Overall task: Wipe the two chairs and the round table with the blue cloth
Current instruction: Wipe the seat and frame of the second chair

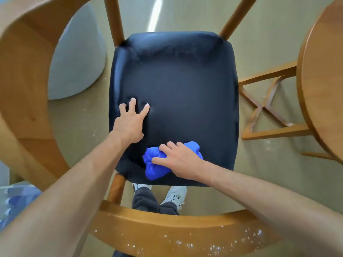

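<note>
My left hand (130, 123) presses flat with spread fingers to steady the chair's dark seat (178, 80), while my right hand (178, 160) grips the bunched blue cloth (154, 169) to rub it clean.

This looks like a café or lounge seating area rather than a private home. A wooden chair (174, 101) with a dark padded seat fills the centre of the frame, a round wooden table (323, 75) on a crossed base stands at the right edge, and a grey upholstered pouf (78, 58) sits upper left on plain beige flooring (259, 34).
</note>
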Action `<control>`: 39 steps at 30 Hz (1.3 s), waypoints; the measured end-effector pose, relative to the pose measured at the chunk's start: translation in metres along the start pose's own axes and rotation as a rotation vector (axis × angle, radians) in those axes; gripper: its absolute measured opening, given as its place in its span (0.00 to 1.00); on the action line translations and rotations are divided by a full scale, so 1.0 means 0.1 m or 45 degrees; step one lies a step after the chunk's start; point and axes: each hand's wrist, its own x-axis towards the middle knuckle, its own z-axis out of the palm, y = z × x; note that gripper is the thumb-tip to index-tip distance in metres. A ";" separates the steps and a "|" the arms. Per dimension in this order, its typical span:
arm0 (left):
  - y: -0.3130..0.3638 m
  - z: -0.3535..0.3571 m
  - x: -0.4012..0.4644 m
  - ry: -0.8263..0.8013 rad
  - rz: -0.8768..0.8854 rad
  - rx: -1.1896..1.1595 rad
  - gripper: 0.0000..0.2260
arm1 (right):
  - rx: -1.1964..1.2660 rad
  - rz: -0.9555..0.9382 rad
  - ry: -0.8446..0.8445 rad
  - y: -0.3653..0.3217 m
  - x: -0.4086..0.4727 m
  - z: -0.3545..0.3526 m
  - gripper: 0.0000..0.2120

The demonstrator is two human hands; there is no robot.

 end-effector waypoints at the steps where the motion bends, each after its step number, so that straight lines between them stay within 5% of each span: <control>1: 0.01 0.01 0.00 0.006 -0.003 -0.002 0.42 | -0.012 -0.034 -0.007 -0.17 0.22 0.01 0.24; 5: 0.05 0.06 0.00 -0.006 -0.015 -0.038 0.44 | -0.007 -0.242 -0.083 -0.52 0.71 0.02 0.12; 10: 0.07 0.08 -0.03 -0.046 -0.034 -0.072 0.54 | -0.157 -0.665 -0.319 0.00 -0.08 -0.07 0.18; 16: 0.08 0.12 -0.05 0.020 -0.042 -0.036 0.55 | -0.186 -0.368 -0.753 0.96 -1.17 -0.32 0.27; 23: 0.11 0.15 -0.04 0.038 -0.045 -0.038 0.55 | -0.062 -0.560 -0.254 -0.21 0.02 0.11 0.20; 30: 0.14 0.16 -0.04 0.001 -0.072 -0.073 0.55 | -0.041 -0.678 -0.359 0.05 -0.35 0.09 0.20; 39: 0.15 0.17 -0.01 -0.022 -0.081 -0.057 0.56 | -0.139 -0.024 -0.673 1.26 -1.68 -0.11 0.31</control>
